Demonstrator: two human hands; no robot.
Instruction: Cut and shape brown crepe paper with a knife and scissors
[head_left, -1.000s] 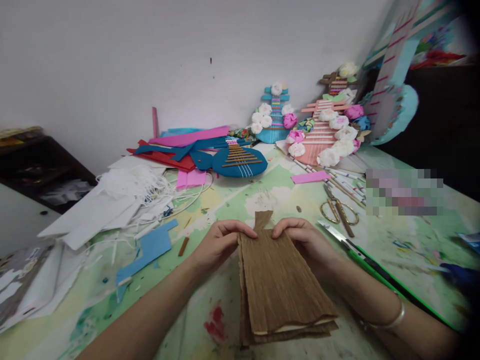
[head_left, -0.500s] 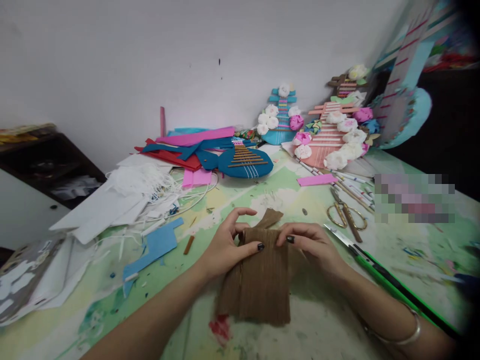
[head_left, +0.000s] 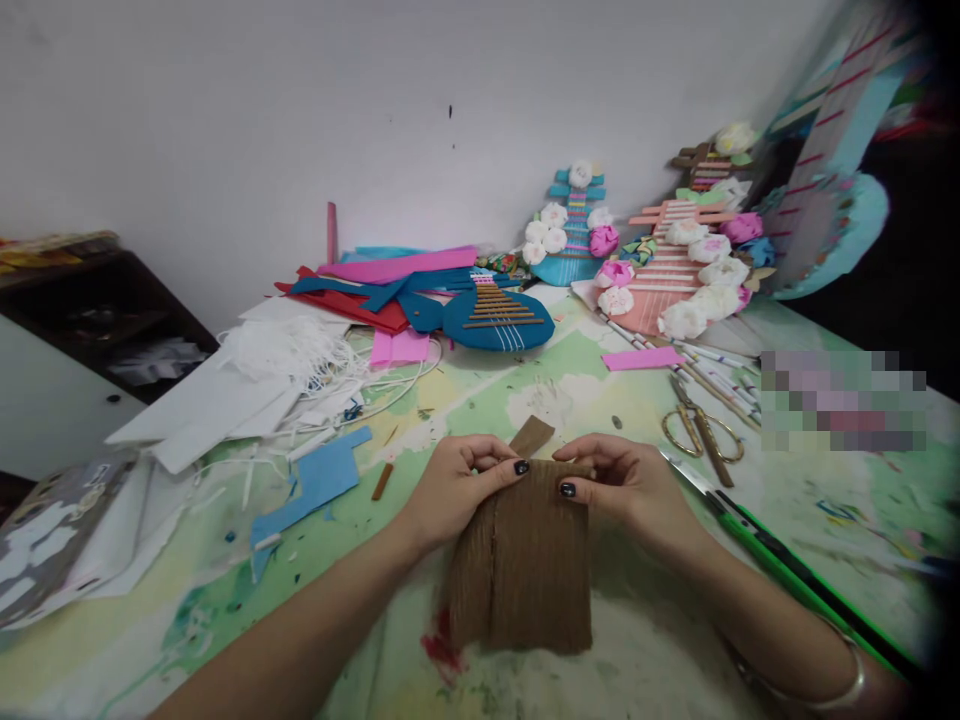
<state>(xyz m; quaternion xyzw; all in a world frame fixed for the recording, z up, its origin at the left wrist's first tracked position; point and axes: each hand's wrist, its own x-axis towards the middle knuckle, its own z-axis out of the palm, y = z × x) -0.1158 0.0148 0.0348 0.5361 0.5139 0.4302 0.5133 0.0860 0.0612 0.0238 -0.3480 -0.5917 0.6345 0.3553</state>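
Observation:
A broad piece of brown crepe paper (head_left: 536, 570) hangs between my hands, with a fold line running down its left side. My left hand (head_left: 465, 485) pinches its upper left edge, thumb in front and fingers behind. At the upper right corner, my right hand (head_left: 626, 485) grips the same paper between thumb and fingers. A narrower brown strip (head_left: 533, 436) sticks up behind the top edge; whether it joins the larger piece is hidden. To the right of my right hand lies a green box cutter (head_left: 772, 545) with its blade out.
Gold-handled scissors (head_left: 703, 435) and rolled paper sticks (head_left: 724, 380) lie at right. A blue paper instrument (head_left: 499, 320) and flower-covered ones (head_left: 667, 275) are at the back. Blue paper scraps (head_left: 326, 475), white sheets (head_left: 202, 405) and tangled white string (head_left: 292, 350) cover the left.
My left fingers have closed in on the top edge, and my right hand has shifted its grip to the upper right corner. The view has turned slightly.

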